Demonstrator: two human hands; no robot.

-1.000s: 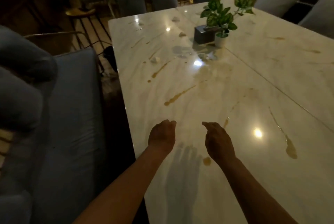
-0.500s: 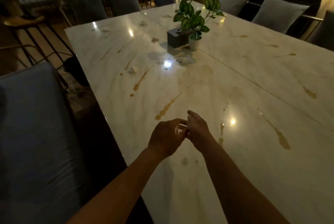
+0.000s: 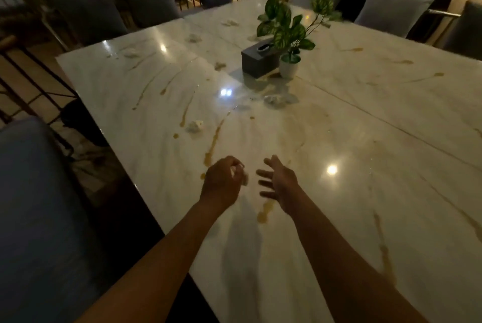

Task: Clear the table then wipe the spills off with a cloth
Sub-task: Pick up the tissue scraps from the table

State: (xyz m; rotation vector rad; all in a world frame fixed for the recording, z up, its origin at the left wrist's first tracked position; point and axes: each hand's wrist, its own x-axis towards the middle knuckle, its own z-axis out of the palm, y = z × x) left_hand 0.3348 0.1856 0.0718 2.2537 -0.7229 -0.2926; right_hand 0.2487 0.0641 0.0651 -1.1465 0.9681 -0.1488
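A moment earlier both hands met; now the left hand [image 3: 221, 182] gripped a white scrap [image 3: 241, 175] while the right hand [image 3: 277, 179] had spread empty. More tissues [image 3: 195, 125] littered the stained desk [image 3: 365, 166].

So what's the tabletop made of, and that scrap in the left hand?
Tabletop: looks like polished marble or a look-alike, pale and veined, mirroring the lamps. Scrap in the left hand: probably crumpled tissue, white and creased, mostly hidden.
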